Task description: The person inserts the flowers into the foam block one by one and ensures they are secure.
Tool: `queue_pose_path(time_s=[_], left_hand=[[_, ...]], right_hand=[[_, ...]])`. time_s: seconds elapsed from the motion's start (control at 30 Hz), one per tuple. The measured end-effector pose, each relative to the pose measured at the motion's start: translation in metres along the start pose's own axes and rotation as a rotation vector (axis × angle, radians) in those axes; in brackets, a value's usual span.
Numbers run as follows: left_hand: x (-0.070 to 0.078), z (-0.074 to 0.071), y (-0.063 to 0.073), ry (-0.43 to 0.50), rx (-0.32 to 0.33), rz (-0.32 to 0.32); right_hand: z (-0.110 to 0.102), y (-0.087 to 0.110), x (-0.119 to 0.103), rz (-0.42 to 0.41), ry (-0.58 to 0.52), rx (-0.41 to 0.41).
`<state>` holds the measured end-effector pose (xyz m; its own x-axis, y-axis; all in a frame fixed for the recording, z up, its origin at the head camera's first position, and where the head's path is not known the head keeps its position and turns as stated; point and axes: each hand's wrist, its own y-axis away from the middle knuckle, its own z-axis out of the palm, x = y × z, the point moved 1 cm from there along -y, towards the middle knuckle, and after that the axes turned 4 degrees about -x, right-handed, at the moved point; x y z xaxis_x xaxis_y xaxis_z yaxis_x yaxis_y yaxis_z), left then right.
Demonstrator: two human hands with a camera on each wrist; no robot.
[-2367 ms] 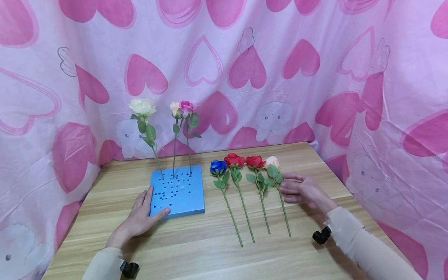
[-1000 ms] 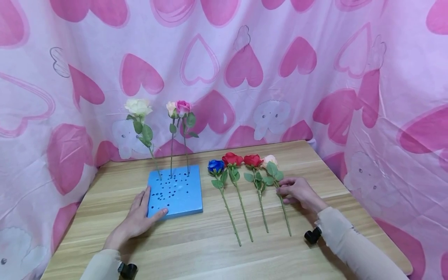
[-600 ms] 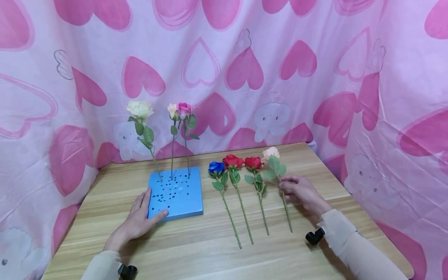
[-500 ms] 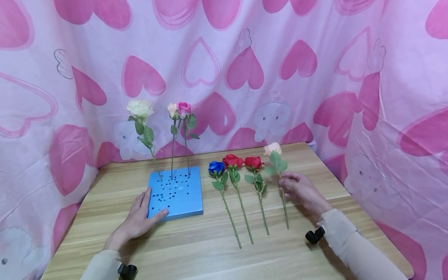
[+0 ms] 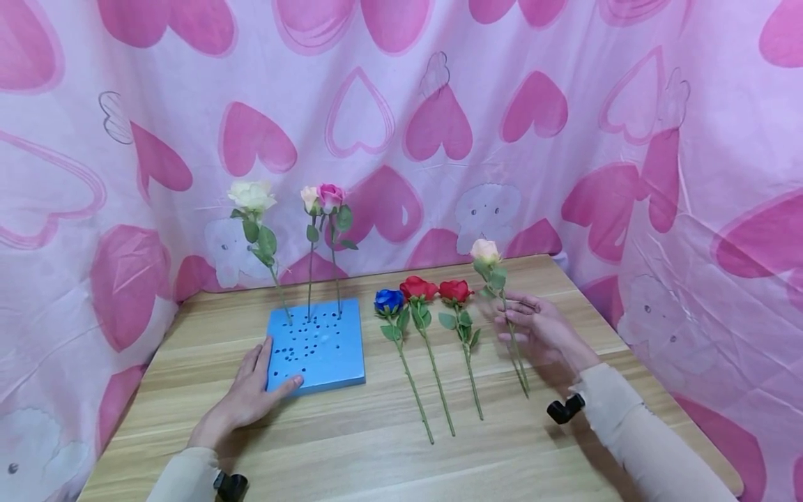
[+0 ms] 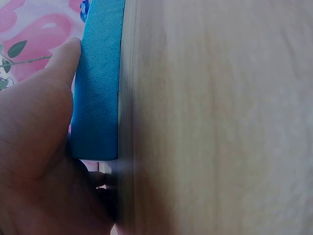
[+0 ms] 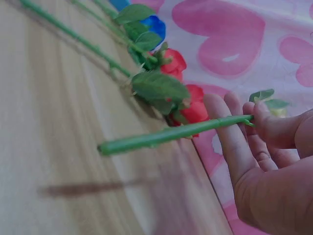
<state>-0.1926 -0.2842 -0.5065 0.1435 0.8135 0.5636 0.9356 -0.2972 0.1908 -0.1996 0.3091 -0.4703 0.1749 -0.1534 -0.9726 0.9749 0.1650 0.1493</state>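
Observation:
My right hand (image 5: pixel 544 328) pinches the stem of a pale pink rose (image 5: pixel 486 252) between thumb and fingers. Seen from the right wrist, the green stem (image 7: pixel 156 136) is off the table, its cut end over its own shadow. My left hand (image 5: pixel 251 387) rests at the near left corner of a blue block (image 5: pixel 341 359) with many holes, thumb on its top, fingers along its left side. The left wrist view shows the thumb lying straight against the block. A white rose (image 5: pixel 252 196), a peach rose (image 5: pixel 309 199) and a magenta rose (image 5: pixel 331 197) stand in the block.
Between the block and my right hand lie a blue rose (image 5: pixel 389 301), a red rose (image 5: pixel 418 288) and another red rose (image 5: pixel 456 291), heads toward the back. A pink heart-print curtain (image 5: pixel 439 118) hangs behind the wooden table (image 5: pixel 351 446) and along its sides.
My right hand has taken hold of the pale pink rose's stem and lifted it, its head rising above the red roses. The left hand and the block stay put.

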Motion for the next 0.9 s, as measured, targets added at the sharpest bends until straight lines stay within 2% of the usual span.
queue_pose_path(time_s=[0.4,0.53,0.77,0.9], left_hand=[[0.001,0.000,0.001,0.008,-0.001,-0.002],[0.001,0.000,0.001,0.009,-0.004,-0.001],[0.001,0.000,0.001,0.009,0.001,-0.002],[0.000,0.000,0.002,0.013,0.000,-0.003]], right_hand=[[0.014,-0.007,-0.014,-0.061,0.104,0.013],[0.018,-0.011,-0.021,-0.077,0.108,0.017],[0.032,-0.023,-0.043,-0.191,0.105,0.028],[0.040,-0.030,-0.054,-0.223,0.109,0.021]])
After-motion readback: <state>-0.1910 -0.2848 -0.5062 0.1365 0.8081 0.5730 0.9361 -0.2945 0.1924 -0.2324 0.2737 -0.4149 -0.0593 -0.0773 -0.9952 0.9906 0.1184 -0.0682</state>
